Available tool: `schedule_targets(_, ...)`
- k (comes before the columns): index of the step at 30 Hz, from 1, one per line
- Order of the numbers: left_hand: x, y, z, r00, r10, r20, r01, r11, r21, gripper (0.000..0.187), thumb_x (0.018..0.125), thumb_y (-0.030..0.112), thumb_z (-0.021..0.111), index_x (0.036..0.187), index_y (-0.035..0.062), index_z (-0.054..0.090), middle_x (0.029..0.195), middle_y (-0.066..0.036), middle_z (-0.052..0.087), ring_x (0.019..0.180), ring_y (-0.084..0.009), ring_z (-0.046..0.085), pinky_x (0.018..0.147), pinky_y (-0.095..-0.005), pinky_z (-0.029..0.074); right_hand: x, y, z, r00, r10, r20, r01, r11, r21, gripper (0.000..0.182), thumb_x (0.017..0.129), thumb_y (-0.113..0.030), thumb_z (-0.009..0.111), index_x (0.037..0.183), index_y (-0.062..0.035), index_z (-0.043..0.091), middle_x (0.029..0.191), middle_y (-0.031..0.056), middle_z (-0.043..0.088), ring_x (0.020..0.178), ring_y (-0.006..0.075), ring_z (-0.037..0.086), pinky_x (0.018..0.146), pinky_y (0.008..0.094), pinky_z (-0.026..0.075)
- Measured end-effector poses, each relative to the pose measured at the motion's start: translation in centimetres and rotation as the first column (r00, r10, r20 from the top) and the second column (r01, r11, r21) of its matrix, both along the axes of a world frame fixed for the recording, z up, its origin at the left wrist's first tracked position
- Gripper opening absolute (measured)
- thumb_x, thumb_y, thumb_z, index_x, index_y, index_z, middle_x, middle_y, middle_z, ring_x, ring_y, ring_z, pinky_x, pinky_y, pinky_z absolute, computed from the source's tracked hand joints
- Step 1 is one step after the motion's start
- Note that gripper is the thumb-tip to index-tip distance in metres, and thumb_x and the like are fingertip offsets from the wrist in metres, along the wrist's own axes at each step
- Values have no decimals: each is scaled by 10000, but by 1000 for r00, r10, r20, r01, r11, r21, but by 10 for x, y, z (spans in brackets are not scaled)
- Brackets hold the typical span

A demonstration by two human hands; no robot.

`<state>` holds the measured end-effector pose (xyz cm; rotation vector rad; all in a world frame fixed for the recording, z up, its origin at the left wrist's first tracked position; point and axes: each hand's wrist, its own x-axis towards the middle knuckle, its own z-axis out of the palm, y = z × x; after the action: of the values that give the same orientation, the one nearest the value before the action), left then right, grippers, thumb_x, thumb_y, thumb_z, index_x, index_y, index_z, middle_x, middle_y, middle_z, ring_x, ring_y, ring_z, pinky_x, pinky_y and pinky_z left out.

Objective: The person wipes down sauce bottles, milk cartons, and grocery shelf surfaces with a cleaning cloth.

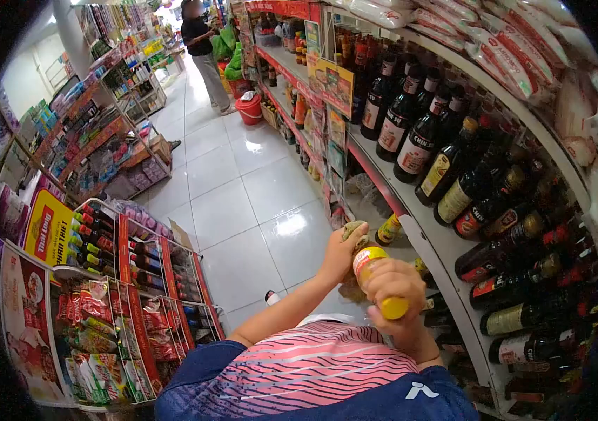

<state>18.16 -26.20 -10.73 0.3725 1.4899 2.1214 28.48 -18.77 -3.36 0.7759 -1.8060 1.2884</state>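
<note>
My right hand (395,282) is wrapped round a yellow-capped bottle (367,258) with a yellow and red label. The bottle is tilted, its cap towards my body. At its far end, my left hand (346,247) is closed on a greenish-brown cloth (354,230), close against the bottle; whether they touch is hard to see. Just beyond my hands, another yellow-labelled bottle (388,229) stands on a low shelf to the right.
On the right, a shelf (411,195) holds rows of dark sauce bottles (417,144), with white-and-red packets (502,59) above. A rack (125,259) of bottles and sachets stands left. Down the tiled aisle (232,210) are a red bucket (248,109) and a person (204,56).
</note>
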Motion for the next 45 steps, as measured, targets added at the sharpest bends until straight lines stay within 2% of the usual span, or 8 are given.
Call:
schedule_targets(10, 13, -23, 3, 820, -532, 211, 341, 750, 567, 660, 778, 341, 536, 1292, 97, 203, 1250, -87, 332, 1103, -195, 397, 903, -322, 366, -16, 23, -24, 984, 173, 43, -91, 692, -716, 238, 523, -81, 482, 739, -32, 394, 554, 82, 440, 566, 215, 463, 678, 356, 379)
schedule_targets(19, -9, -47, -6, 540, -821, 186, 792, 570, 217, 885, 511, 145, 757, 1240, 26, 270, 1126, -80, 456, 1012, -172, 466, 887, -315, 375, -43, 33, -17, 645, 762, 55, -457, 443, -771, 309, 512, -118, 525, 781, -5, 421, 617, 117, 495, 596, 232, 510, 703, 370, 417)
schedule_targets(21, 0, -45, -12, 611, -776, 159, 687, 619, 380, 844, 478, 139, 764, 1190, -2, 332, 1100, -119, 485, 991, -200, 492, 873, -332, 387, -49, 37, -1, 787, 565, 247, -258, 666, -700, 348, 547, -109, 559, 865, -14, 454, 716, 117, 528, 652, 232, 540, 718, 365, 427)
schedule_targets(23, 3, -46, -19, 649, -749, 134, 657, 640, 400, 825, 501, 145, 751, 1196, 12, 328, 1089, -96, 489, 990, -184, 488, 876, -319, 384, -42, 35, 52, 878, -472, 74, 457, 874, 164, 393, 575, -86, 592, 948, -51, 472, 787, 85, 540, 695, 227, 559, 735, 349, 437)
schedule_targets(29, -7, -62, -19, 731, -669, 136, 602, 726, 333, 785, 527, 163, 736, 1188, 23, 336, 1088, -83, 492, 987, -175, 491, 876, -307, 385, 39, -1, 166, 963, 0, -268, 204, 650, 732, 44, 574, -102, 527, 589, -137, 504, 543, -10, 436, 510, 159, 464, 611, 298, 471)
schedule_targets(31, -7, -68, -22, 788, -590, 175, 524, 793, 312, 772, 536, 159, 726, 1187, 22, 335, 1091, -86, 490, 988, -183, 494, 875, -314, 388, 44, -24, 174, 868, -115, -484, 402, 735, 546, 452, 438, -371, 582, 852, -193, 547, 537, -2, 370, 469, 99, 372, 612, 299, 487)
schedule_targets(32, -6, -71, -20, 801, -572, 175, 505, 804, 316, 760, 549, 176, 716, 1186, 20, 333, 1101, -94, 483, 986, -194, 497, 869, -326, 395, 23, 2, 178, 666, 269, -695, 471, 571, 672, 359, 462, -179, 606, 816, -194, 542, 523, 6, 365, 469, 108, 383, 554, 283, 479)
schedule_targets(45, -3, -88, -30, 817, -548, 180, 438, 793, 424, 844, 538, 244, 711, 1217, -12, 282, 1143, -159, 446, 1020, -257, 481, 876, -383, 395, 59, -2, 189, 903, 84, -422, 304, 570, 763, 307, 523, -176, 588, 821, -225, 537, 537, -8, 337, 457, 103, 371, 552, 276, 479)
